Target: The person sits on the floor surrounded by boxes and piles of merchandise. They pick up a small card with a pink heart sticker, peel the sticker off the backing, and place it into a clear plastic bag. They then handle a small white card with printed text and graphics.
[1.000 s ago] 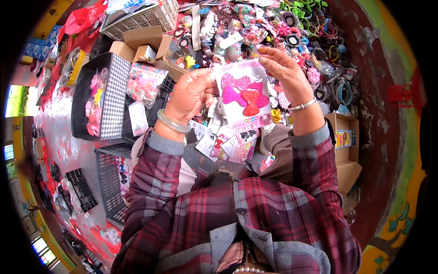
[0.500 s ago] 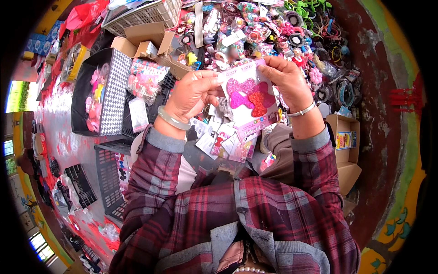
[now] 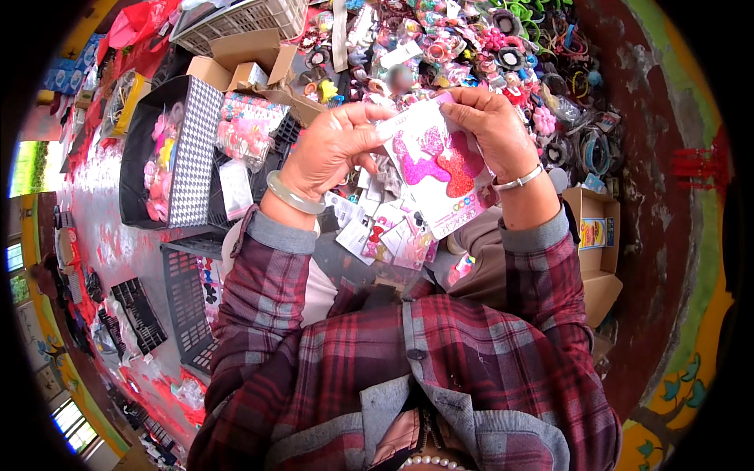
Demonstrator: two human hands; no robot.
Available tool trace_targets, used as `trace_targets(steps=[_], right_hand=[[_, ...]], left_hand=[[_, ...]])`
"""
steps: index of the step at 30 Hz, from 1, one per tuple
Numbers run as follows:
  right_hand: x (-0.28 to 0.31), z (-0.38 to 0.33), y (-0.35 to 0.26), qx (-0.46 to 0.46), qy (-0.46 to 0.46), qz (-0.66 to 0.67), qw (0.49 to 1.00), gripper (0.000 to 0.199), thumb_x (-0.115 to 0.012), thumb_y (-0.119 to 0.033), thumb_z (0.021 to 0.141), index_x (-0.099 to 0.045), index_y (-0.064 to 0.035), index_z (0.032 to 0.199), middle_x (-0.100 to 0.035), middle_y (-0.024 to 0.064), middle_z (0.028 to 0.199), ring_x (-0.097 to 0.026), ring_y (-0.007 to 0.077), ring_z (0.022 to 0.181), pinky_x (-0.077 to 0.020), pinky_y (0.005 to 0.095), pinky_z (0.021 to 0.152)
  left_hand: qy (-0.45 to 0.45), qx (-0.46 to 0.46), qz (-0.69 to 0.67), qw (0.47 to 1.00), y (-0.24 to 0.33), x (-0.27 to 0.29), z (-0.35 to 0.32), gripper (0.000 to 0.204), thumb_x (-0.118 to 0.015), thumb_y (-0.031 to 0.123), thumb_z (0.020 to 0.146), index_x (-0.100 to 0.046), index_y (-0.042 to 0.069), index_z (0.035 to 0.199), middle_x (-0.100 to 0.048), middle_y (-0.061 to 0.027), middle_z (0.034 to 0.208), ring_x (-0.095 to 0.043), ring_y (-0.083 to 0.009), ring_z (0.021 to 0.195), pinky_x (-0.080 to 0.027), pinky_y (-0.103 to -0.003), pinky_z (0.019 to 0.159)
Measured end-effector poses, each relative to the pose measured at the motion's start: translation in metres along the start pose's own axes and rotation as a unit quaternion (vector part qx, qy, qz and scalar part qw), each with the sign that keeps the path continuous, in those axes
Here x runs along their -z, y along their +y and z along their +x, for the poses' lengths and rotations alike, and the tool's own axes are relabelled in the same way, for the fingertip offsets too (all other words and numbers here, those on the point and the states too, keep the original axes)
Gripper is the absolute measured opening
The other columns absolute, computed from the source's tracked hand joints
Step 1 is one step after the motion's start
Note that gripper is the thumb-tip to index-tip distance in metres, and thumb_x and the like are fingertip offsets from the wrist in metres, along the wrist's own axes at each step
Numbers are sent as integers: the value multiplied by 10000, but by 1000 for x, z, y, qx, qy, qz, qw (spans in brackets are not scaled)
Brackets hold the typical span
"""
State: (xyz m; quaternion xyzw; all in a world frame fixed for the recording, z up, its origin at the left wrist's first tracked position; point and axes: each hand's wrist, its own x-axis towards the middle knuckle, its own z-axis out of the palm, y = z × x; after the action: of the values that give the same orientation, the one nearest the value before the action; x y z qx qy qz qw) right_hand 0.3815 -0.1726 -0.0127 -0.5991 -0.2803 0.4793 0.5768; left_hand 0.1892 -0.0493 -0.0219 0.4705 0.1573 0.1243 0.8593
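Resting inside a black box [image 3: 194, 157] with a houndstooth side, pink ornaments [image 3: 159, 184] were seen at the left; just beside it, a clear bag [image 3: 245, 141] of pink accessories was laid. Further right, the left hand [image 3: 331, 153] was raised, the upper left corner of a card [image 3: 459, 207] being pinched between thumb and forefinger. Below, loose packaged cards [image 3: 357, 239] were scattered. The card itself was held up between the hands, tilted, with a magenta bow [image 3: 422, 169] and a red bow [image 3: 459, 176] displayed on it. Its upper right corner was pinched by the right hand [image 3: 491, 132], thumb in front. Because only the top corners were gripped, the card could be bent or torn if the hands were pulled apart, or dropped among the loose cards if both pinches were loosened. Beyond, a heap of hair accessories [image 3: 510, 59] was spread, where small pieces could be lost. At the far right, an open cardboard box [image 3: 600, 279] was placed.
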Motion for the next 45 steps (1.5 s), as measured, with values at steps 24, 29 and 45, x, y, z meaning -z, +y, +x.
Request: trace_targets(steps=[24,29,45], right_hand=[[-2,-11,-17,-4,-113,124,986,217,-564,-66,796,-621,11,992,-610,-18,743,-517,30,602,-407,170,555],[-1,-10,-13,8,-105,125,987,158,-593,-67,788,-635,-1,925,-617,-8,743,-561,50,628,-449,181,595],[-10,-13,-9,83,3,44,996,128,-641,-158,786,-652,-40,736,-524,-63,621,-434,12,550,-331,175,500]], left_hand=[[62,-72,-85,992,3,6,0,211,-480,76,888,-549,-13,1066,-630,-83,908,-569,-78,641,-445,-184,489],[61,-77,-76,992,2,6,0,227,-479,87,888,-541,-13,1081,-627,-82,909,-564,-74,642,-428,-179,473],[67,-21,-31,997,-11,0,7,144,-592,80,835,-592,21,966,-613,-9,817,-490,-21,538,-359,-152,401]])
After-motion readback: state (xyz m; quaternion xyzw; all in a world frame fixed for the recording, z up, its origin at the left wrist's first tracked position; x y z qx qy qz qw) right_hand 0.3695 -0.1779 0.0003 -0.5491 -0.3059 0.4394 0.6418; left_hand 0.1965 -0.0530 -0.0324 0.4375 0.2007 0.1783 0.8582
